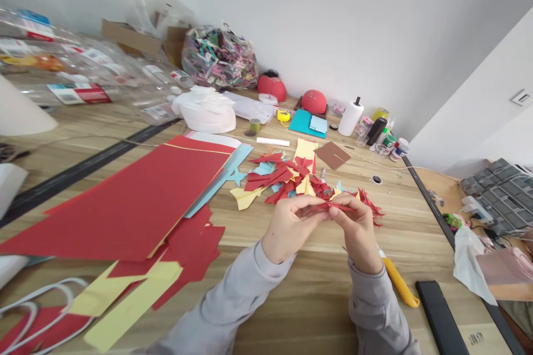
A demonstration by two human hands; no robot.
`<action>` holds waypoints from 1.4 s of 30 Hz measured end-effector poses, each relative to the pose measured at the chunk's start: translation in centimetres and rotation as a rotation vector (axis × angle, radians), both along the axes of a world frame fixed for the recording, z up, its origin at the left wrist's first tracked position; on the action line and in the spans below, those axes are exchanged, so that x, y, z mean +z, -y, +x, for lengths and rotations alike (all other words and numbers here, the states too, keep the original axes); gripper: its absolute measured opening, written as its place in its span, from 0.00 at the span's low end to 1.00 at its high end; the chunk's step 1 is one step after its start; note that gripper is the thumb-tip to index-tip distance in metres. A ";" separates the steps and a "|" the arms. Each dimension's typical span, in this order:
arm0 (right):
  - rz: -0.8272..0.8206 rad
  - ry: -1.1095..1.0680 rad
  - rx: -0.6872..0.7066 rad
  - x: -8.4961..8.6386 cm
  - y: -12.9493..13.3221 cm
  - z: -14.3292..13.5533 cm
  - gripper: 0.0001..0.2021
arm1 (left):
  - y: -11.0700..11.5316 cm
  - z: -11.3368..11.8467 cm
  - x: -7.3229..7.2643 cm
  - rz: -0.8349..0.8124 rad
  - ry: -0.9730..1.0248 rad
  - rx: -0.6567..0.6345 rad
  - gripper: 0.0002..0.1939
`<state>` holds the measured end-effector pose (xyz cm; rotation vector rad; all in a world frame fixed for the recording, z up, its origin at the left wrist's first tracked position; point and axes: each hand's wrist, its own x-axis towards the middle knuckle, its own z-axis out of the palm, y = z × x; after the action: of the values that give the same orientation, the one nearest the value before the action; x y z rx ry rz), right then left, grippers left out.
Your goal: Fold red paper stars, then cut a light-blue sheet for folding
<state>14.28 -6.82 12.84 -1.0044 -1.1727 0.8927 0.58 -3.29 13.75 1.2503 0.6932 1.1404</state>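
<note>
Red folded paper [323, 207] is what we hold, pinched between the fingers and thumbs of our left grip [289, 227] and right grip [358, 230], both narrow around it above the bench [308, 299]. Right of our right grip lie a black phone [443, 319] and, closer to it, a yellow-handled tool [400, 283]. Left of our left grip we have a large red sheet [125, 205]. Just beyond both grips sits a pile of folded paper pieces [275, 177]; past that, a brown square [328, 152], a white bottle [350, 118] and, beyond to the left, a stuffed clear bag [220, 58].
</note>
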 end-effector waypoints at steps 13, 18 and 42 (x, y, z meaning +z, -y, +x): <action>0.105 0.149 -0.153 -0.3 0.2 -0.5 0.08 | 0.0 -0.2 0.2 -0.009 -0.015 -0.001 0.11; 0.078 0.123 -0.195 -0.4 0.1 -0.4 0.07 | 0.0 0.0 0.3 -0.058 0.005 -0.014 0.12; 0.002 0.049 0.032 0.0 0.1 -0.2 0.03 | -0.7 -0.3 -0.3 0.028 0.134 0.131 0.07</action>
<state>14.05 -6.90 12.80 -1.0130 -1.2338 0.8961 0.32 -2.61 13.49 1.1528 0.6679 1.3334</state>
